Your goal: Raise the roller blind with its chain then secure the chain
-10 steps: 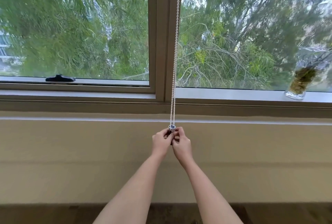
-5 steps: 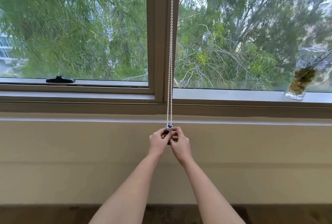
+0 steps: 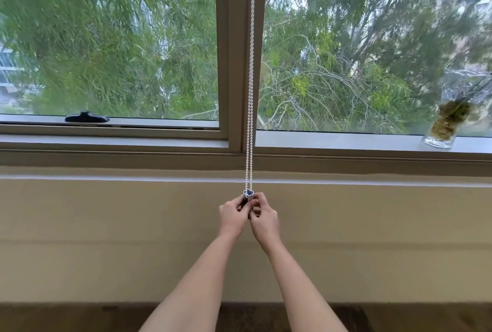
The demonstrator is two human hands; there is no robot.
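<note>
While your left hand (image 3: 233,216) and right hand (image 3: 264,218) pinched the small grey plastic clip (image 3: 249,195) from either side, thumbs meeting, the white beaded chain (image 3: 250,78) ran taut and straight from it up the smooth tan window frame (image 3: 234,52). Off right, a clear glass jar (image 3: 445,128) sat on the sill (image 3: 346,141).

Two bare forearms are being shown from the lower edge of the view up to the window sill (image 3: 346,142), with no sleeves being worn. No rings, watches or bracelets are being worn on the left hand (image 3: 233,216) or the right hand (image 3: 265,220). The fingernails are being kept short and unpainted.
</note>
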